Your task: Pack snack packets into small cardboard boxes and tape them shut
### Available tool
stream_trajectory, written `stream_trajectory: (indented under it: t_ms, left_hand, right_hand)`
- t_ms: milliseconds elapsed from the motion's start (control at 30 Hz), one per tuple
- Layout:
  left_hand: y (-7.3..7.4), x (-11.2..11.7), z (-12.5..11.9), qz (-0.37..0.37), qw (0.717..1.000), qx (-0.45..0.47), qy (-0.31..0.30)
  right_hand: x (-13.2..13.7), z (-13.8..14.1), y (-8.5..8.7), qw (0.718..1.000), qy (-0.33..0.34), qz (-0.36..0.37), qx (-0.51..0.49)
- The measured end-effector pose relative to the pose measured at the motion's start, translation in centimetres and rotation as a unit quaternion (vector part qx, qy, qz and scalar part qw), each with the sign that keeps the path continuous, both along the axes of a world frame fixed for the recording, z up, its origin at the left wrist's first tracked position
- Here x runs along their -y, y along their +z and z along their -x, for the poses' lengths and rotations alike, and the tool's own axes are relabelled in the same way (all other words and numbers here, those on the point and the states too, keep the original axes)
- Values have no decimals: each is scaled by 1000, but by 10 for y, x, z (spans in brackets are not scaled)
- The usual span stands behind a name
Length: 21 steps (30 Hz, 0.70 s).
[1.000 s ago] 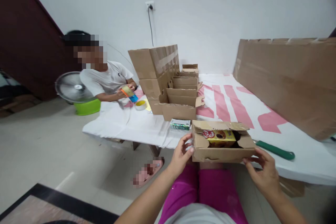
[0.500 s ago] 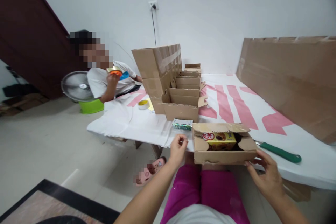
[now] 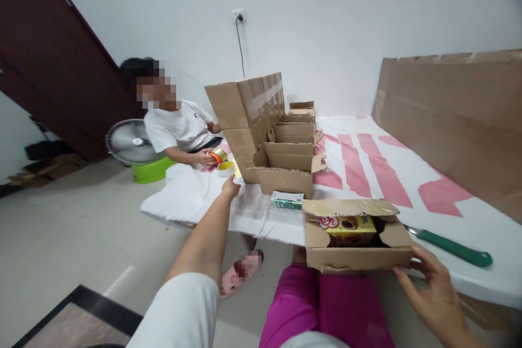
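My right hand (image 3: 432,288) grips the lower right corner of an open cardboard box (image 3: 359,258), thumb beneath and fingers at the side. Inside the box lies a yellow printed snack packet (image 3: 353,228); the box's flaps stand partly folded over it. Stretched out to the left, my left hand (image 3: 231,187) has its fingers closed beside a yellow-and-white sheet (image 3: 237,173) and a white roll of tape (image 3: 225,168). What its fingertips hold, if anything, I cannot make out. A small green-and-silver box (image 3: 287,200) lies left of the cardboard box.
A co-worker's hand (image 3: 206,157) holds an orange tape dispenser (image 3: 217,156). Stacked cartons (image 3: 232,103) and a row of open boxes (image 3: 285,179) stand mid-table. A green-handled knife (image 3: 457,247) lies at right, near a large cardboard sheet (image 3: 448,114).
My left hand has moved from beside the box out to the left, up to the sheet near the tape roll. The co-worker has lowered the tape dispenser to the table. My right hand stays on the box.
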<state>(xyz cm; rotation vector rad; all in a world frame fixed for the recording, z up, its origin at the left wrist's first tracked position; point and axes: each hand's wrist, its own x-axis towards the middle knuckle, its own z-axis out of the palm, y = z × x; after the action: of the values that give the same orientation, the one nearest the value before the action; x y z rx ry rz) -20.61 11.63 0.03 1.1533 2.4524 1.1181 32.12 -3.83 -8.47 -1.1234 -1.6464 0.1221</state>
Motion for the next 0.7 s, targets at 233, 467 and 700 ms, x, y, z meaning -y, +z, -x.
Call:
stream_trajectory:
  t_ms: [233,467,700]
  left_hand:
    - [3,23,-37,-55,993,-26,-105]
    - [46,119,-139,-212,861,-113,-448]
    - [57,135,-183,-119,759,-198,-609]
  right_hand:
    - [3,11,14,1000,7,-14,14]
    - [4,27,65,988,53,-38,137]
    - [-13,33,127,970,143,-43,191]
